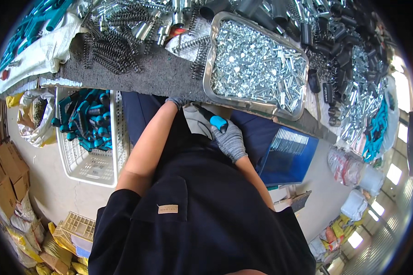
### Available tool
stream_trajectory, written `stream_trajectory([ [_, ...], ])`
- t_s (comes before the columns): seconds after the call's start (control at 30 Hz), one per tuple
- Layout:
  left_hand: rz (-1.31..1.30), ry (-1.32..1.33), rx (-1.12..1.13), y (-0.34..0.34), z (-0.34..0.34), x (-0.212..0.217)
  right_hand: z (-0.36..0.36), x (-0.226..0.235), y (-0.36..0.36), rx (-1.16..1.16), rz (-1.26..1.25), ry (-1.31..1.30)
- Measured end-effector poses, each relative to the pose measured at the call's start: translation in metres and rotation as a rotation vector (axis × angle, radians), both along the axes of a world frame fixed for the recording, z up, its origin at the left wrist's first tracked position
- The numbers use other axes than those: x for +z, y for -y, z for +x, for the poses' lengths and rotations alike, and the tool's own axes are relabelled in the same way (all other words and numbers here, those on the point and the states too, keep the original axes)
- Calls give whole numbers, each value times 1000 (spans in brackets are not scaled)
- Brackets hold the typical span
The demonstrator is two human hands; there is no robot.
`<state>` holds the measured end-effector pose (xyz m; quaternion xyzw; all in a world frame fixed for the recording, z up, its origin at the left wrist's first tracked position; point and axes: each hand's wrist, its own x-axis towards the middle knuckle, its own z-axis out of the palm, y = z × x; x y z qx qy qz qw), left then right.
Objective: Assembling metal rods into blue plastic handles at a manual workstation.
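My right hand [230, 140], in a grey knitted glove, is at my lap with its fingers closed around the near end of a black-and-teal handle [219, 123]. The handle slants away toward the bench edge, and its far end is partly out of sight. My left hand [175, 102], gloved as well, reaches to the underside of the bench edge; its fingers are hidden there. Right above both hands runs the grey, fabric-covered bench [137, 82]. A metal tray [208, 75] full of small shiny fasteners stands on it, beyond my right hand.
Coil springs [112, 52] lie heaped at the bench's left. Black tubes [307, 34] and loose metal pins [351, 110] cover its right. A white crate [122, 137] of black-and-teal parts [88, 120] stands left of my legs, a blue bin [291, 165] right. Cardboard boxes [7, 169] stand far left.
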<state>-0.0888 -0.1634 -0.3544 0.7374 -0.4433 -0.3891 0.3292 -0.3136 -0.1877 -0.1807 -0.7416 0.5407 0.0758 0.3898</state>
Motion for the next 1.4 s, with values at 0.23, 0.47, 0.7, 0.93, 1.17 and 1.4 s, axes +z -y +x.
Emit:
stream_trajectory([
  [0.23,91,53,-64,4,9,13,16,-10,3,102,-19,-25],
  [0.47,-233,-153,58,13,3,16,50,-40,12,377,-422,-34],
  [0.7,-74,233,-327,5,-10,27,52,-41,33,606,-229,-171],
  [0.93,-498,375,-510,12,-79,187,-10,-52,56,358,-352,-87],
  [1.17,-258,493,-814,11,-85,70,30,-40,21,227,-203,245],
  [1.4,-282,470,-687,8,-94,40,32,-77,17,285,-266,170],
])
